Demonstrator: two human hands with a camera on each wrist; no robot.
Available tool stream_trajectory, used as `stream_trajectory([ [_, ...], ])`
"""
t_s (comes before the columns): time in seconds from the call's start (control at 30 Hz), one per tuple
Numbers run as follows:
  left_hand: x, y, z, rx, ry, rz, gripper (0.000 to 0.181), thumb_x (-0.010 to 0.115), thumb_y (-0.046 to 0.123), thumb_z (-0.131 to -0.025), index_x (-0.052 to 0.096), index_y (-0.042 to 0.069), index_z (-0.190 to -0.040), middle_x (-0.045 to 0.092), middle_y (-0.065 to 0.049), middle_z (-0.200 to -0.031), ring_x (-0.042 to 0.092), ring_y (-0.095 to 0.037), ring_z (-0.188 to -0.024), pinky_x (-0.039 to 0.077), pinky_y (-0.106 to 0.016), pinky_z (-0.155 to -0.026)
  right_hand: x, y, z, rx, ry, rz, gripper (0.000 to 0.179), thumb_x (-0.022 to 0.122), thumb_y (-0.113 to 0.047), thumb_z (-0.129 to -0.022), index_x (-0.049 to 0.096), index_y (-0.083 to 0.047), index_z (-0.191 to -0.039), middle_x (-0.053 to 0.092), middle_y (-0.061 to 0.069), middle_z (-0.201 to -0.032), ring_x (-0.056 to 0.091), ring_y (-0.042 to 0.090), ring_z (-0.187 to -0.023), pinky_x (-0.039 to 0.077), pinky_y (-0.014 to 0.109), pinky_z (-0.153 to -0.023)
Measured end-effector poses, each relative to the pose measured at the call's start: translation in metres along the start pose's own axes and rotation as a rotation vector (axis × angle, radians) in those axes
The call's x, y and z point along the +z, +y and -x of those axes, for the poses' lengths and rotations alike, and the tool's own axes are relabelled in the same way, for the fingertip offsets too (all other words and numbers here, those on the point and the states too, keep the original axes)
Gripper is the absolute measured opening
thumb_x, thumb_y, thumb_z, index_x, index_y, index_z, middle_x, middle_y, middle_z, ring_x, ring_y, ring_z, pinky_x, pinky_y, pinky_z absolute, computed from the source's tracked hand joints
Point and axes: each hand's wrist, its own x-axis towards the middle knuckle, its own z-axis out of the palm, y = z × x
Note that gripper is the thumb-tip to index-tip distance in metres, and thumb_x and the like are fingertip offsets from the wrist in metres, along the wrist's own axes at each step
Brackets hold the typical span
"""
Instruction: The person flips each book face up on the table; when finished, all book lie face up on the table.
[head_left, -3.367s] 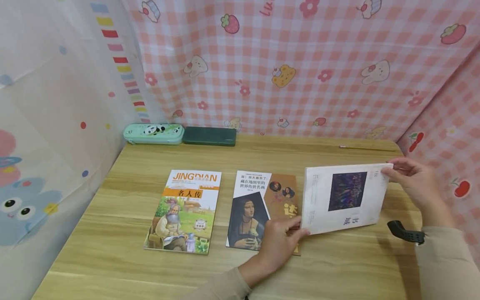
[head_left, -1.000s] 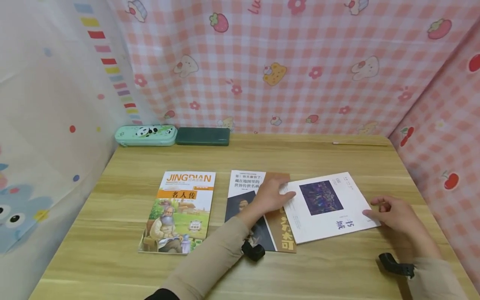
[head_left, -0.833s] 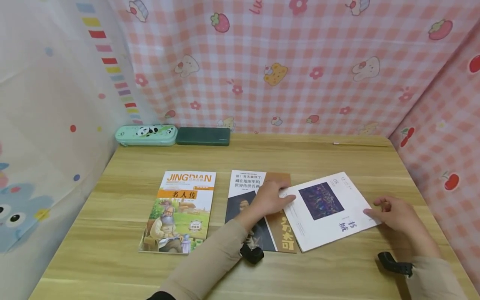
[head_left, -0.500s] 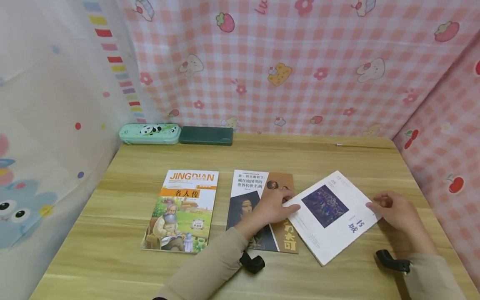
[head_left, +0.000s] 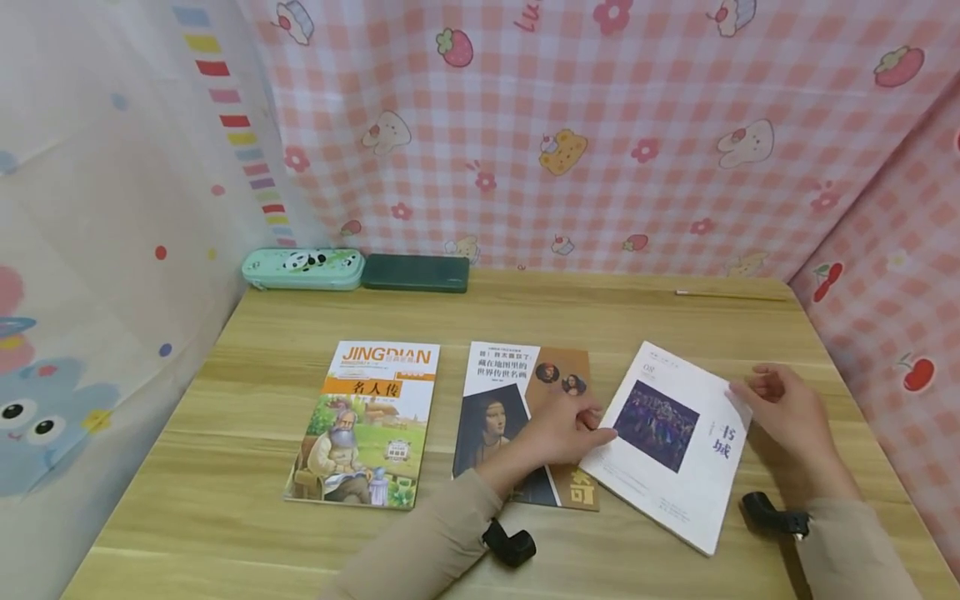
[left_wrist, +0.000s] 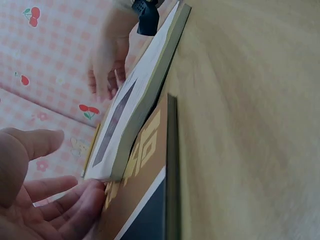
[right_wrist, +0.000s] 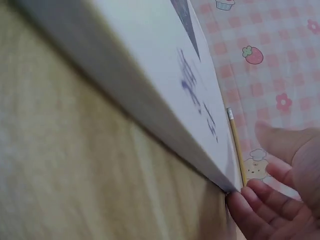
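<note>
A white book (head_left: 675, 450) with a dark square picture lies tilted on the table, its left edge overlapping the brown book (head_left: 562, 467) with a portrait. My left hand (head_left: 566, 429) is over the brown book, fingertips at the white book's left edge; the left wrist view shows the thumb (left_wrist: 42, 142) raised off it. At the right edge, my right hand (head_left: 787, 412) touches the white book with its fingers (right_wrist: 260, 200), and the right wrist view shows that thumb apart from the cover. Farther left lies a book with an orange-banded cover (head_left: 363, 425).
A mint panda pencil case (head_left: 303, 269) and a dark green case (head_left: 416, 273) stand side by side at the table's back left. Near the back right edge lies a pencil (head_left: 731, 295). Patterned cloth (head_left: 510, 150) hangs behind the table (head_left: 187, 517).
The white book was held raised, then lowered and turned clockwise until its title side faces right. My left hand slid toward the front along its edge; both thumbs now stand off it.
</note>
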Motion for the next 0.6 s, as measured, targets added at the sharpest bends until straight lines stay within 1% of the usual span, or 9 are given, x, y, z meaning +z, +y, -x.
stream_trajectory([
  [0.07,0.003,0.001,-0.001,-0.006,0.008,0.005,0.031,0.073,0.029,-0.094,0.074,0.006,-0.115,0.074,0.000,-0.093,0.063,0.001,-0.080,0.049,-0.016,-0.082,-0.002,0.001,0.000,0.007,0.011,-0.009,0.058,0.067,-0.037,-0.097,0.055,0.008,-0.131,0.064,0.030,-0.114,0.062,0.033,-0.097,0.042,0.017,-0.068],
  [0.13,0.006,0.003,-0.001,-0.024,0.015,0.006,0.038,0.073,0.033,-0.095,0.072,0.007,-0.122,0.074,-0.002,-0.094,0.063,0.000,-0.081,0.046,-0.024,-0.099,-0.004,0.002,-0.001,0.014,0.014,0.009,0.057,0.068,-0.037,-0.097,0.057,0.009,-0.129,0.064,0.031,-0.112,0.062,0.038,-0.096,0.043,0.021,-0.067],
  [0.17,0.008,0.004,-0.001,-0.036,0.008,0.026,0.042,0.072,0.034,-0.095,0.070,0.007,-0.127,0.073,-0.006,-0.092,0.061,-0.002,-0.076,0.048,-0.024,-0.095,-0.005,0.002,-0.001,0.019,-0.005,0.026,0.057,0.067,-0.038,-0.097,0.057,0.010,-0.127,0.065,0.031,-0.109,0.062,0.039,-0.094,0.043,0.023,-0.066],
  [0.23,0.010,0.008,-0.002,-0.064,0.000,0.082,0.050,0.072,0.034,-0.095,0.064,0.005,-0.136,0.074,-0.009,-0.101,0.063,-0.003,-0.083,0.048,-0.025,-0.098,-0.007,0.001,-0.002,0.026,-0.063,0.062,0.059,0.067,-0.041,-0.097,0.058,0.011,-0.123,0.065,0.028,-0.101,0.061,0.036,-0.087,0.044,0.026,-0.063],
  [0.3,0.013,0.012,-0.002,-0.095,-0.010,0.138,0.057,0.072,0.034,-0.095,0.059,0.003,-0.140,0.073,-0.013,-0.109,0.065,-0.006,-0.089,0.047,-0.023,-0.098,-0.008,0.000,-0.004,0.022,-0.126,0.085,0.061,0.068,-0.044,-0.096,0.058,0.011,-0.121,0.064,0.023,-0.094,0.058,0.031,-0.082,0.044,0.027,-0.060],
  [0.37,0.016,0.016,-0.002,-0.125,-0.020,0.199,0.060,0.073,0.033,-0.095,0.056,0.000,-0.142,0.071,-0.015,-0.118,0.067,-0.009,-0.098,0.051,-0.017,-0.085,-0.007,-0.002,-0.006,0.013,-0.178,0.092,0.063,0.068,-0.045,-0.095,0.058,0.011,-0.121,0.062,0.019,-0.093,0.055,0.028,-0.081,0.044,0.027,-0.059],
  [0.4,0.017,0.018,-0.002,-0.137,-0.018,0.206,0.061,0.073,0.034,-0.094,0.056,0.001,-0.143,0.069,-0.013,-0.126,0.066,-0.011,-0.108,0.051,-0.017,-0.089,-0.006,-0.003,-0.006,0.006,-0.184,0.090,0.063,0.069,-0.045,-0.095,0.058,0.011,-0.122,0.061,0.018,-0.093,0.055,0.028,-0.081,0.045,0.026,-0.058],
  [0.5,0.020,0.023,0.000,-0.164,-0.031,0.200,0.062,0.074,0.035,-0.093,0.056,0.002,-0.143,0.069,-0.012,-0.127,0.066,-0.013,-0.112,0.050,-0.017,-0.092,-0.003,-0.004,-0.008,-0.018,-0.171,0.085,0.062,0.072,-0.042,-0.094,0.057,0.011,-0.123,0.062,0.021,-0.096,0.056,0.031,-0.084,0.046,0.029,-0.063],
  [0.6,0.023,0.026,0.002,-0.196,-0.055,0.194,0.062,0.074,0.037,-0.092,0.057,0.005,-0.143,0.069,-0.010,-0.128,0.065,-0.012,-0.114,0.049,-0.018,-0.095,-0.001,-0.005,-0.009,-0.031,-0.176,0.075,0.065,0.072,-0.043,-0.094,0.055,0.010,-0.127,0.062,0.027,-0.104,0.057,0.037,-0.090,0.049,0.036,-0.070],
])
